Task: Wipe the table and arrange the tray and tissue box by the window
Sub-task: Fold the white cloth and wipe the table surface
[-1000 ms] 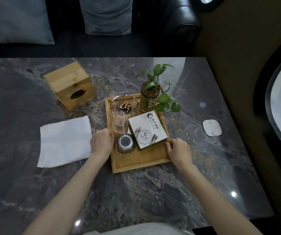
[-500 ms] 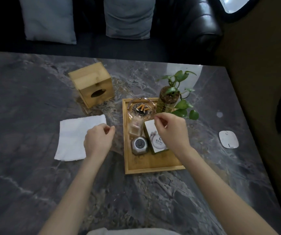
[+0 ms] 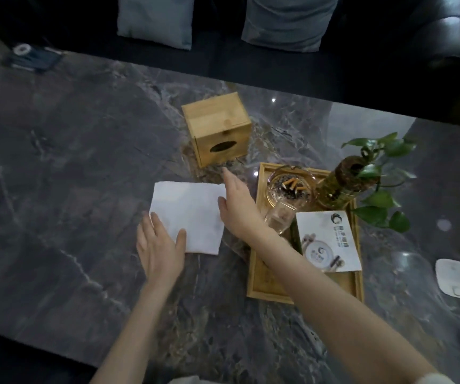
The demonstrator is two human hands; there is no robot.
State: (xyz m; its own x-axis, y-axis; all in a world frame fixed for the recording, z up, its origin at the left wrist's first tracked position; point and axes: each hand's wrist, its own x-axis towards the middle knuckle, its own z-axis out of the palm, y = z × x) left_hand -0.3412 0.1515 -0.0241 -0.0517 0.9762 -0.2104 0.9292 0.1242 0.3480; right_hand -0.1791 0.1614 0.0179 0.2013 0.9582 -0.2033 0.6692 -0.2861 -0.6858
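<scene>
Left hand [image 3: 160, 249]: open and flat, palm down, fingers spread over the near-left corner of the white cloth [image 3: 188, 217]; it grips nothing, and seems placed to pin or gather the cloth for wiping.
Right hand [image 3: 237, 209]: open, fingers straight, reaching across the cloth's far-right edge with its fingertips near the tissue box; it holds nothing. Whether it is aimed at the cloth or the box cannot be told.
White cloth: lies flat on the dark marble worktop [image 3: 71, 162], between the hands and just left of the tray.
Wooden tissue box [image 3: 217, 133]: stands on the worktop beyond the cloth, near the tray's far-left corner but apart from it.
Wooden tray [image 3: 253, 275]: right of the cloth, carrying a glass ashtray [image 3: 290, 187] with cigarette butts, a small glass [image 3: 278, 220], a potted plant [image 3: 345, 187] and a printed card [image 3: 327, 242].
Hidden: the right forearm covers the tray's middle and near-left part, so anything lying there is unseen.
Hard to make out: no window is in view, and the white flat object [image 3: 454, 277] at the right edge is unidentifiable.
</scene>
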